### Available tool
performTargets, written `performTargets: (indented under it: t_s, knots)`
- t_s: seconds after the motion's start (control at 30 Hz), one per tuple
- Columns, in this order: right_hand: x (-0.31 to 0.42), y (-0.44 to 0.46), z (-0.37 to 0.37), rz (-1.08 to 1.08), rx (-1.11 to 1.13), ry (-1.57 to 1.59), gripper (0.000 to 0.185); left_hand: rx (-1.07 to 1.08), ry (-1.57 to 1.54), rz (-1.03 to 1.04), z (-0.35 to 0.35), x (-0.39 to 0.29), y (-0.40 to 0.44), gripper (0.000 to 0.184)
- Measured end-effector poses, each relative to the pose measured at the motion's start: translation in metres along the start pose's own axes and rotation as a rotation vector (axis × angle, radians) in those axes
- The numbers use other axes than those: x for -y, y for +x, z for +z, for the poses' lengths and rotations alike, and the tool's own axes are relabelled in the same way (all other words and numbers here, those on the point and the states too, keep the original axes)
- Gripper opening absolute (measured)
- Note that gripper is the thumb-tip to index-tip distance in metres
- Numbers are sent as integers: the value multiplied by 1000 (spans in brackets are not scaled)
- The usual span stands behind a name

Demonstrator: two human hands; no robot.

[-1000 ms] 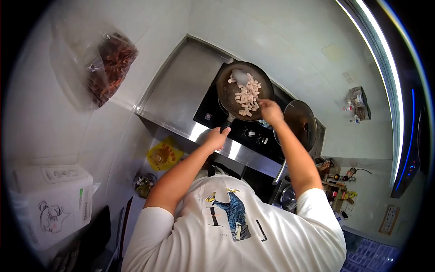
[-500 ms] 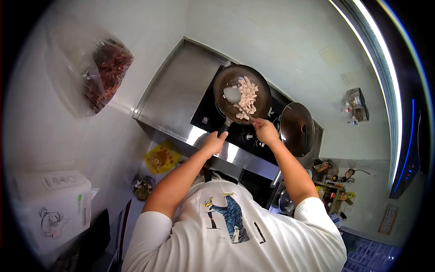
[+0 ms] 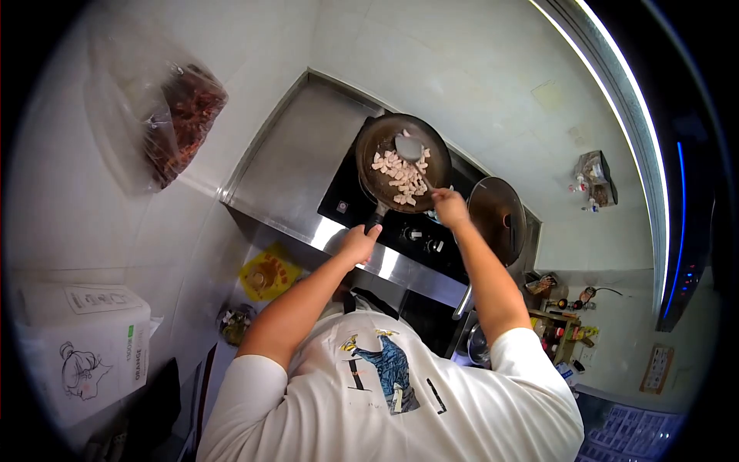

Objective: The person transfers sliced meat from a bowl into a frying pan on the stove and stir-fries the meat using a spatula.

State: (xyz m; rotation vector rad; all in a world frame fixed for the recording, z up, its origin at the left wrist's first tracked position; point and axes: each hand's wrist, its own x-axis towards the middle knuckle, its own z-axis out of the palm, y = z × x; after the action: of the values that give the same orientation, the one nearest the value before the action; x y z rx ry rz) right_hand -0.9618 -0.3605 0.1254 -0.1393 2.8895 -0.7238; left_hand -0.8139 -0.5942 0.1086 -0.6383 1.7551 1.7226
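Observation:
A dark frying pan (image 3: 438,158) sits on the black gas stove. My left hand (image 3: 358,245) is wrapped round its handle, at the near side. Pale chopped meat pieces (image 3: 394,171) lie in a loose heap on the left and near part of the pan's inside. Held by its handle in my right hand (image 3: 450,209), a spatula (image 3: 409,147) reaches over the pan's right rim. Its broad grey head is at the far side of the meat; whether it touches the pan's bottom I cannot tell.
Right of the pan, a large round glass-like lid (image 3: 493,219) stands over the stove's (image 3: 336,189) other side. A steel counter (image 3: 289,146) runs left. A plastic bag of dark red food (image 3: 188,115) hangs on the left wall. Bottles and jars (image 3: 566,331) stand at right.
The spatula's head has gone from the pan's left side to its far middle. The meat has shifted toward the left and near side. My left hand still grips the handle.

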Motion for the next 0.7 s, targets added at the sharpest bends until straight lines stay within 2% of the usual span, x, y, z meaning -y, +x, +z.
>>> performTargets:
  t_s: [0.03, 0.07, 0.13, 0.2, 0.27, 0.4, 0.47, 0.53, 0.57, 0.6, 0.63, 0.7]
  knots:
    - [4, -13, 19, 6, -17, 10, 26, 24, -5, 17, 1, -1, -1, 80]
    - [8, -25, 32, 23, -47, -123, 26, 23, -5, 21, 1, -3, -2, 80]
    - [6, -34, 23, -22, 74, -15, 25, -19, 1, -13, 3, -2, -7, 78]
    - [21, -48, -16, -27, 173, -8, 25, 6, 13, -19, 3, 7, -2, 77]
    - [9, -51, -8, 30, 272, 33, 25, 19, -7, -15, 4, 9, 3, 77]
    - [21, -51, 11, 35, 157, 21, 25, -18, -21, 34, 3, 4, 9, 75]
    - [32, -48, -26, 104, 280, 54, 26, 19, -11, 26, 4, 9, 6, 75]
    - [31, -45, -55, 15, 255, -30, 27, -8, -15, -25, 3, 5, 5, 77]
    - [34, -41, -53, 60, 209, -31, 27, -10, -4, -21, 2, 6, 5, 78]
    - [35, -39, -50, 115, 163, -28, 26, -5, -4, -31, 3, 8, 5, 78]
    - [7, -28, -22, 41, 60, 3, 24, -5, -18, -5, 2, 4, 3, 78]
    - [-13, -39, 21, 25, 48, -4, 23, -5, -9, 16, 4, 6, 6, 79]
